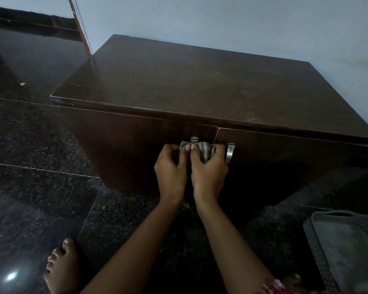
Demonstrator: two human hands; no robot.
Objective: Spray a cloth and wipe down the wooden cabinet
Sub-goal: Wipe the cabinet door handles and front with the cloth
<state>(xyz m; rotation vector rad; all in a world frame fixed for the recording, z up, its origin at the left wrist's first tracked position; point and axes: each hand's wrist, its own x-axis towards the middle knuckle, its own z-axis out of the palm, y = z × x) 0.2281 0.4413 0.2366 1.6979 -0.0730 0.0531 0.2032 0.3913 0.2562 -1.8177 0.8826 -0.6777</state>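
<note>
A low dark wooden cabinet stands against a pale wall, with two front doors and metal handles. A grey striped cloth is bunched against the front, over the left door's handle near the gap between the doors. My left hand and my right hand sit side by side, both gripping the cloth, thumbs touching. A strip of the cloth hangs down between my wrists. The right door's metal handle shows just right of my right hand. No spray bottle is in view.
The floor is dark polished granite tile. A grey perforated plastic tray lies on the floor at the lower right. My bare foot rests at the lower left. A leaning wooden pole stands left of the cabinet.
</note>
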